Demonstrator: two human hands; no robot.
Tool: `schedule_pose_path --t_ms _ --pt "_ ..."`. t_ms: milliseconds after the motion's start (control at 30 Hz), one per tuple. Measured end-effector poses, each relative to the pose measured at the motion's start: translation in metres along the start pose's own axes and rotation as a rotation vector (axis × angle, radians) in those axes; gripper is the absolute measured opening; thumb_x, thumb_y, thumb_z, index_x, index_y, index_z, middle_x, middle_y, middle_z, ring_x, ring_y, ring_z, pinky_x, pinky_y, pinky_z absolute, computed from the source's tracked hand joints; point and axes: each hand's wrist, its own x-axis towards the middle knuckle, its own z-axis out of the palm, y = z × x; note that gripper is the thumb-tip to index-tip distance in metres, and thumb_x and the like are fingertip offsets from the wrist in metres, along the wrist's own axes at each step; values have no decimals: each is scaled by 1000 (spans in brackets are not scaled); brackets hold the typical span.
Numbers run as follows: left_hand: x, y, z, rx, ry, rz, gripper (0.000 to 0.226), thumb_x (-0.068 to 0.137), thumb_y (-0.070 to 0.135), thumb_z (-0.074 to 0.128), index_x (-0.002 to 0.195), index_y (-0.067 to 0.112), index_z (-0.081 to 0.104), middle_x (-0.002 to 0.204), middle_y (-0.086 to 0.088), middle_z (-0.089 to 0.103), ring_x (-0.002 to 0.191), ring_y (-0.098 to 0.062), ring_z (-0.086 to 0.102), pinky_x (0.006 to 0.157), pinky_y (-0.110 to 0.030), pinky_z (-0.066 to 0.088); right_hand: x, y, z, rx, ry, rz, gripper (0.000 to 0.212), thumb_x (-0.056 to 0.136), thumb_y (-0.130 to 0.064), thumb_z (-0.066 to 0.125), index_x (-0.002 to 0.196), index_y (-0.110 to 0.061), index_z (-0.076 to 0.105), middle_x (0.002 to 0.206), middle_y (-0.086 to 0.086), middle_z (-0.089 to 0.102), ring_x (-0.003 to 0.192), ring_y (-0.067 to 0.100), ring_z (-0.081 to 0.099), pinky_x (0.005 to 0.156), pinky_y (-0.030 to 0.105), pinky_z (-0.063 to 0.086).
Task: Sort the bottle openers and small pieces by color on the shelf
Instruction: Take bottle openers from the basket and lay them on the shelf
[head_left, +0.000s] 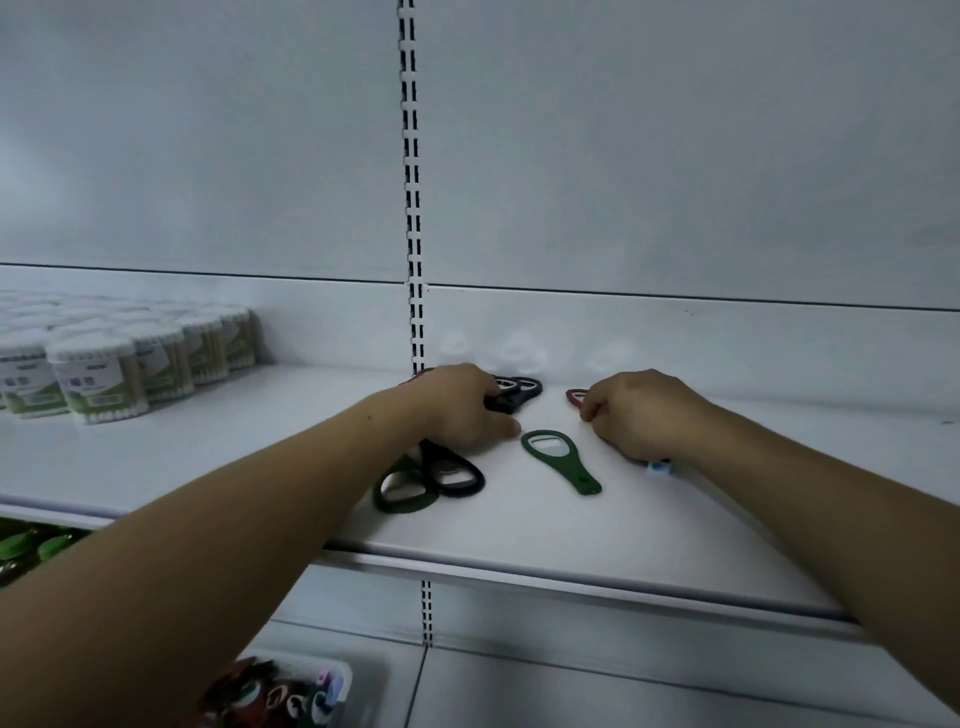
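We cannot read the green labels on the tubs at nine o'clock. Our left hand curls round the black openers, hiding most of them. Our right hand, fingers curled, touches a red opener; we cannot tell if it grips. A green opener lies on the shelf, at six o'clock between the hands.

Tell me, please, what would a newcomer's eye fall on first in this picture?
Two bare forearms reach onto the white shelf: the left hand curls over a cluster of black openers at the back, and the right hand sits by a dark red opener. Between them a green opener lies alone, handle toward the front. Tubs of cotton swabs stand at far left.
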Motion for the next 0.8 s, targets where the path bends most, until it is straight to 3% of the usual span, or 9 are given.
schedule_pose_path --t_ms 100,233,367,500,633,733,800 --pt "-6 -10 2 18 -68 41 53 84 64 48 119 26 56 119 -3 57 115 -26 50 100 -40 41 1 1 0 -4 -10 21 22 94 -29 49 109 -29 65 118 -4 61 97 17 52 77 24 37" --pt "-19 -15 -4 -65 -34 82 57 80 69 44 118 28 54 126 4 50 126 -26 38 106 -42 32 4 0 -2 -37 -13 58 23 95 -33 49 108 -22 65 113 1 63 100 21 56 82 28 45" --pt "-49 -36 -8 -64 65 69 76 74 70 43 139 30 45 147 8 38 134 -20 32 112 -39 27 4 3 -6 -56 -7 114 18 92 -22 51 107 -21 61 110 2 62 100 22 56 78 27 43" --pt "-62 -67 -9 -122 186 -108 61 90 54 50 143 27 38 148 -1 37 135 -23 33 112 -36 27 1 13 -21 109 84 207 16 88 -28 60 102 -20 58 104 5 61 92 24 54 70 28 37" --pt "-58 -64 -7 -170 52 -170 65 95 48 48 150 25 23 154 -5 31 138 -23 31 109 -29 25 3 -6 -37 396 214 134 12 85 -24 65 95 -23 60 84 -2 56 71 16 52 56 28 37" --pt "-54 -59 -5 -189 30 -154 58 96 46 47 147 27 28 144 -7 44 129 -25 43 102 -27 31 13 -45 -36 431 197 28 13 83 -24 66 96 -24 62 91 -3 55 78 18 53 61 28 37" --pt "-55 -60 -3 -177 45 -154 59 95 48 46 148 31 26 145 -5 45 129 -25 43 107 -32 32 24 -74 -31 414 175 -33 14 85 -24 64 98 -25 63 96 -4 54 87 18 53 68 26 37"
